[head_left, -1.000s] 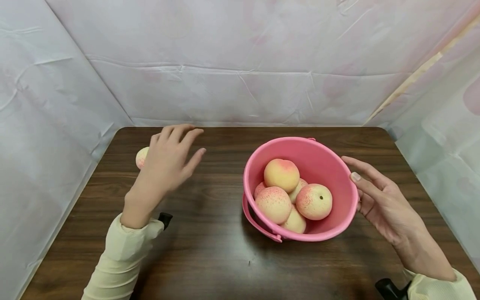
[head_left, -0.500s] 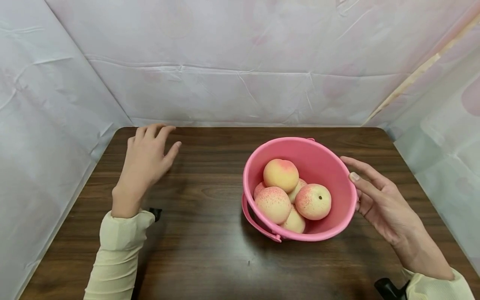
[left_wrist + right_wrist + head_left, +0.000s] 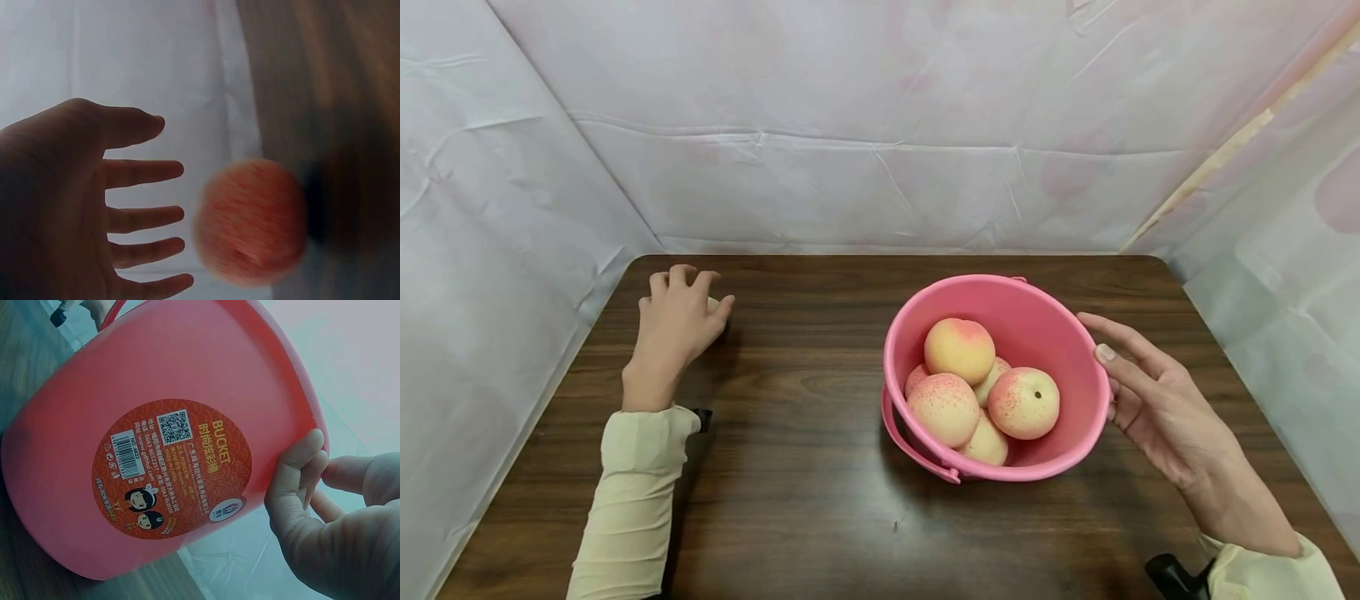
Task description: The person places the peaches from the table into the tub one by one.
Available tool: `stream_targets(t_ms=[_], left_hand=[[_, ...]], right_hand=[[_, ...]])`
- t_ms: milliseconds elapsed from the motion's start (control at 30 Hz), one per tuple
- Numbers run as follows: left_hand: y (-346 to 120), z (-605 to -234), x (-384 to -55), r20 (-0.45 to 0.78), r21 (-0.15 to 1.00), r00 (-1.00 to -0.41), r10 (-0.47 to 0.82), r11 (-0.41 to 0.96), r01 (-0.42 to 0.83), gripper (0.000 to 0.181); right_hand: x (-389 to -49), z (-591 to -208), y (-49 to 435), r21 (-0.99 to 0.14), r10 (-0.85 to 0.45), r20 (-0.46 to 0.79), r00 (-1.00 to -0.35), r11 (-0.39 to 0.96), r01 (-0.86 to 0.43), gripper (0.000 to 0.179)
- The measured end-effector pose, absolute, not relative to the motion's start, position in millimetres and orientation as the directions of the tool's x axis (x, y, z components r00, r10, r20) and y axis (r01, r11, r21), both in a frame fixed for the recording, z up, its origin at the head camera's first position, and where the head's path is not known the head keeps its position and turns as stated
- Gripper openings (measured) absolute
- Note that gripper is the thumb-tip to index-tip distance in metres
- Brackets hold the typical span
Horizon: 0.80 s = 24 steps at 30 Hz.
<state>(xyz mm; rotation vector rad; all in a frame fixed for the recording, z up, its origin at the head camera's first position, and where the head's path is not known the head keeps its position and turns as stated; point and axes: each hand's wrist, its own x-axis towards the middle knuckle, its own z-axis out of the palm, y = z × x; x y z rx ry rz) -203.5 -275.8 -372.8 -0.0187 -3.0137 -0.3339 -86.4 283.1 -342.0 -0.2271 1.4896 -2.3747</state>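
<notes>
Above the far left of the table, my left hand [image 3: 672, 333] reaches over a peach [image 3: 712, 305], which it mostly covers in the head view. The left wrist view shows the red-flushed peach [image 3: 251, 225] just beyond the spread fingertips, with a gap between. My right hand [image 3: 1183, 437] holds the rim of a pink bucket [image 3: 1063, 350] between thumb and fingers at its right side. Inside the bucket lie several yellow-pink peaches [image 3: 960, 351]. A round red label [image 3: 172, 469] is stuck on the bucket's outer wall in the right wrist view.
The bucket's pink handle [image 3: 917, 450] hangs down on its left side. Dark wood-grain table [image 3: 805, 500] spreads under everything. Pale patterned sheets [image 3: 880, 125] form walls behind and at both sides.
My left hand has moved left, then lowered toward the peach, with its fingers bending a little. The right hand and the bucket stay practically in place.
</notes>
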Motion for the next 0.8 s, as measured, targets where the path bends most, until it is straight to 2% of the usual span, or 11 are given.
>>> stream_targets(t_ms=[500,800], left_hand=[[-297.1,-402.5,-213.4,-0.035,0.321,-0.999,-0.017,0.947,-0.027,0.056],[-296.3,-399.0,-214.6,0.028,0.354,-0.999,0.025,0.935,0.034,0.051]], right_hand=[[-87.6,-341.2,281.6,-0.901,-0.356,-0.026,-0.934,-0.397,0.177,0.05],[-89.4,-340.0,276.9,-0.912,-0.349,-0.034,-0.937,-0.373,0.172,0.05]])
